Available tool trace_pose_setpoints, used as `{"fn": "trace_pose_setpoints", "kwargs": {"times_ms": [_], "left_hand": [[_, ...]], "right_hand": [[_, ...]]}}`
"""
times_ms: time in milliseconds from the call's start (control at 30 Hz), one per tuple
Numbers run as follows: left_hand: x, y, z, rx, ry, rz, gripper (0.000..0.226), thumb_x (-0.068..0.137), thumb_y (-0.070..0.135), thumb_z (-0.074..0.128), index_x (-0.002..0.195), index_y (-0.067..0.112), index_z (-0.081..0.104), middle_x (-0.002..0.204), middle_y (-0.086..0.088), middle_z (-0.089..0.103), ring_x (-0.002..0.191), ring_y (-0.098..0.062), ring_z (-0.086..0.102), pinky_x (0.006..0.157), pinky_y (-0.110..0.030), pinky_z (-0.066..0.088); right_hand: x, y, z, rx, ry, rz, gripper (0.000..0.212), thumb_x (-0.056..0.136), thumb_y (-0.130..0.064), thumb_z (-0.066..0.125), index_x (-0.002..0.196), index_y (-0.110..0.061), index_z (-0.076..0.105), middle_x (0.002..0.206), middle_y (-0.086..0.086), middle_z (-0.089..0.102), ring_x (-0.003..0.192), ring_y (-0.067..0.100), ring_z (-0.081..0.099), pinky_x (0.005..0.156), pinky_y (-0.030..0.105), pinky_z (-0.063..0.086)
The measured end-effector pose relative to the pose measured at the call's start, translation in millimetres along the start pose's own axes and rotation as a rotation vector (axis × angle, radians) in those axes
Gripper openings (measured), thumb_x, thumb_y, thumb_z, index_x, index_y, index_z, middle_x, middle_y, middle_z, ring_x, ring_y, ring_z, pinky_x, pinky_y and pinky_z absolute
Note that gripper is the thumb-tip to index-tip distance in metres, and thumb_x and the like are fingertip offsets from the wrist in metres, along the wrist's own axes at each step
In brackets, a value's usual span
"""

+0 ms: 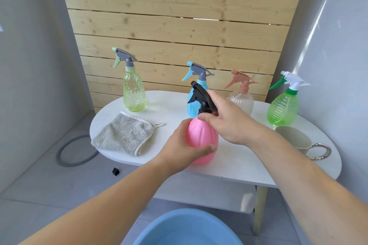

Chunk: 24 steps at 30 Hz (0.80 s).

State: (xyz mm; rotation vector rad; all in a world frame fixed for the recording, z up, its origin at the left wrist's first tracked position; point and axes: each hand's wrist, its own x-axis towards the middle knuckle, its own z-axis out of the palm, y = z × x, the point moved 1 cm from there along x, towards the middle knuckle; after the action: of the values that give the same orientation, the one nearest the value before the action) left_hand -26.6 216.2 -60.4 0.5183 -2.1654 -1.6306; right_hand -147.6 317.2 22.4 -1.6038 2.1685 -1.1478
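Pink bottle (201,137) is gripped by left hand (179,151), black sprayer (201,95) pinched by right hand (231,123); squeezed mid-twist, contents might get spilled.

Matt pink plastic bottle (201,137), fluffy cloth (123,134)

one head-worn wide-angle view looks forward and down, close over the white table (239,167) at frame centre; wooden slat wall (179,16) fills the upper frame

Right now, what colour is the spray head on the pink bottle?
Black; the spray head on the pink bottle shows best in the head view.
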Motion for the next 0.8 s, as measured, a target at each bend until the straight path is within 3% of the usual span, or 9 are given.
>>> {"fn": "trace_pose_setpoints", "kwargs": {"times_ms": [100,167,300,367,467,567,633,733,800], "left_hand": [[-2.1,0.2,-3.6,-0.014,-0.04,-0.006,0.074,0.068,0.027,0.073,0.136,0.036,0.046,0.121,0.011,0.064,0.105,-0.004,0.065,0.076,-0.016,0.053],[-2.0,0.0,-3.8,-0.005,-0.024,-0.003,0.072,0.067,0.027,0.072,0.135,0.031,0.047,0.119,0.01,0.064,0.101,-0.002,0.065,0.073,-0.012,0.052],[0.6,-0.8,-0.5,0.078,0.096,-0.004,0.08,0.068,0.034,0.092,0.131,0.026,0.044,0.12,0.008,0.057,0.106,-0.002,0.059,0.072,-0.015,0.048],[1.4,0.0,1.8,0.059,0.077,-0.015,0.09,0.065,0.038,0.088,0.138,0.03,0.037,0.122,0.008,0.053,0.106,0.003,0.056,0.073,-0.015,0.048],[3.4,1.2,3.1,0.028,0.003,-0.01,0.082,0.066,0.028,0.08,0.135,0.038,0.037,0.116,0.012,0.059,0.092,0.011,0.061,0.073,-0.012,0.052],[5.2,0.5,3.8,0.115,0.094,0.0,0.095,0.057,0.044,0.095,0.135,0.033,0.042,0.123,0.008,0.056,0.111,-0.008,0.059,0.086,-0.028,0.056],[5.4,-0.7,5.6,0.119,0.074,-0.023,0.111,0.051,0.054,0.088,0.146,0.034,0.034,0.133,0.005,0.05,0.121,-0.015,0.055,0.095,-0.037,0.056],[5.4,-0.1,6.1,0.078,-0.025,-0.005,0.1,0.062,0.03,0.077,0.151,0.033,0.032,0.133,0.006,0.055,0.12,-0.016,0.059,0.089,-0.03,0.058],[6.2,-1.0,5.1,0.103,0.046,0.013,0.094,0.061,0.031,0.089,0.142,0.032,0.041,0.126,0.008,0.057,0.116,-0.014,0.059,0.087,-0.03,0.057]], "right_hand": [[-0.1,1.5,0.0,0.09,0.031,0.016,0.023,0.09,-0.018,0.067,0.107,-0.031,0.057,0.095,-0.008,0.059,0.084,0.013,0.057,0.081,0.028,0.046],[-0.8,5.7,-1.5,0.206,0.071,0.045,0.026,0.087,-0.012,0.071,0.105,-0.028,0.063,0.089,-0.016,0.064,0.084,0.006,0.06,0.087,0.029,0.049],[-2.6,15.1,-4.7,0.329,0.089,0.103,0.018,0.087,-0.004,0.07,0.098,-0.019,0.071,0.1,0.004,0.075,0.097,0.018,0.069,0.102,0.042,0.049],[-2.6,16.4,-5.6,0.359,0.089,0.119,0.019,0.088,-0.003,0.07,0.103,-0.015,0.071,0.107,0.011,0.074,0.097,0.017,0.068,0.104,0.045,0.048],[-3.0,17.0,-5.5,0.371,0.08,0.126,0.02,0.088,-0.004,0.07,0.104,-0.016,0.072,0.108,0.012,0.073,0.098,0.016,0.067,0.105,0.045,0.048],[-4.0,16.8,-6.2,0.38,0.082,0.122,0.021,0.089,-0.005,0.069,0.1,-0.022,0.073,0.106,0.007,0.075,0.097,0.015,0.069,0.105,0.044,0.048],[-4.5,16.3,-6.7,0.39,0.084,0.123,0.021,0.089,-0.003,0.069,0.099,-0.022,0.072,0.105,0.006,0.075,0.097,0.014,0.069,0.105,0.042,0.048],[-5.3,17.0,-7.3,0.398,0.077,0.121,0.019,0.088,-0.003,0.07,0.102,-0.015,0.073,0.108,0.013,0.074,0.096,0.015,0.068,0.105,0.044,0.048],[-6.2,19.4,-8.8,0.397,0.085,0.122,0.017,0.087,-0.004,0.071,0.102,-0.012,0.073,0.108,0.015,0.073,0.094,0.015,0.067,0.105,0.045,0.047]]}}
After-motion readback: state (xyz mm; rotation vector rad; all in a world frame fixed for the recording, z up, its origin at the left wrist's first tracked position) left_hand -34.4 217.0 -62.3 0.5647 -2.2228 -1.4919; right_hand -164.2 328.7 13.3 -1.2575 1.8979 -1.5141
